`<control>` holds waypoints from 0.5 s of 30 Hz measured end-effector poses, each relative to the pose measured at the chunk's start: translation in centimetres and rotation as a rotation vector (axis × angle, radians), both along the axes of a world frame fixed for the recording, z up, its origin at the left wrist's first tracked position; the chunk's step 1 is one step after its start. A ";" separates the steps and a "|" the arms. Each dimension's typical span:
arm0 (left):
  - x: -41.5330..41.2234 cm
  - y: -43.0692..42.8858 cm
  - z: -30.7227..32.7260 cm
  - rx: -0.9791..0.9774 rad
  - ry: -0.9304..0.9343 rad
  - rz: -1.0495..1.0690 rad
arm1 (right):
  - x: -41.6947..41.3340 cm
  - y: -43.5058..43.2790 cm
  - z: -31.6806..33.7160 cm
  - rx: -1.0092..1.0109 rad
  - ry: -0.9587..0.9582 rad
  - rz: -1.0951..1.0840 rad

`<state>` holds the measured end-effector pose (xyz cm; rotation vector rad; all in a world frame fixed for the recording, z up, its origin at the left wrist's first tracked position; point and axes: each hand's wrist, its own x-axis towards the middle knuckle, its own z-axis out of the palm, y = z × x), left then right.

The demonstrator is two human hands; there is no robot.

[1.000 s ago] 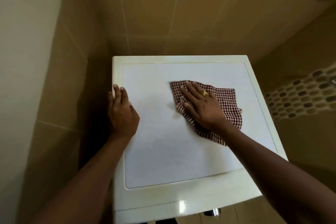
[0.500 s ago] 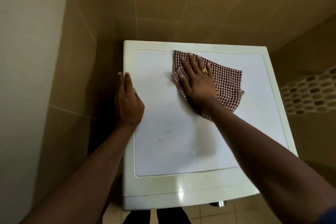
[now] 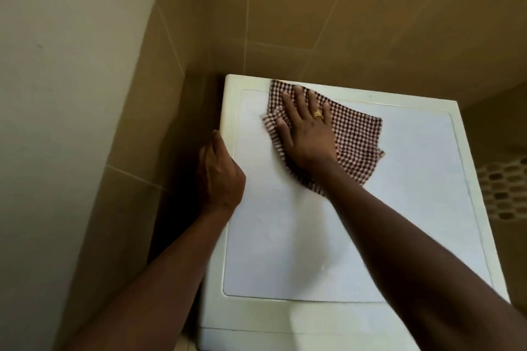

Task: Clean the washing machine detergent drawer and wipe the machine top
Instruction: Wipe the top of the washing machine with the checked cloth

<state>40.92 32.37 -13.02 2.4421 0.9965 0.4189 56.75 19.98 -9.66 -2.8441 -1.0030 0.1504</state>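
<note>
Since 0.5 s ago: cloth (image 3: 356,139) and right hand (image 3: 308,134) slid from the middle of the machine top (image 3: 285,251) to its far-left corner. Left hand (image 3: 219,177) braces the top's left edge, probably for reach. Its fingers are hidden over the side, so can't tell the grip. Right fingers (image 3: 298,100) are flat and spread, pressing the cloth over the far rim. Drawer not in view.

Home bathroom, tan wall tiles (image 3: 370,8), washing machine (image 3: 285,316)

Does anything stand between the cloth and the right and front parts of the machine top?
Nothing visible does. The right hand presses the cloth near the far left corner of the machine top; the left hand rests on its left edge, aside.
</note>
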 end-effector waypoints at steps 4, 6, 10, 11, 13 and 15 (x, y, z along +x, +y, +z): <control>0.1 0.4 0.6 0.008 0.048 0.017 | -2.8 1.9 -0.2 -0.030 -0.010 0.456; -0.1 0.4 1.0 -0.008 0.060 0.036 | -2.4 0.2 -0.1 -0.026 0.022 0.585; 0.1 0.2 1.6 -0.012 0.101 0.043 | -0.1 4.0 -0.1 0.017 0.006 0.240; 0.1 0.2 1.7 -0.018 0.109 0.040 | -0.2 6.1 0.0 0.026 0.016 0.182; 0.1 0.2 1.8 -0.017 0.097 0.049 | -1.2 9.6 0.2 0.008 0.022 0.261; 0.0 0.2 1.9 -0.009 0.079 0.056 | -1.2 10.6 -0.1 -0.014 0.005 0.501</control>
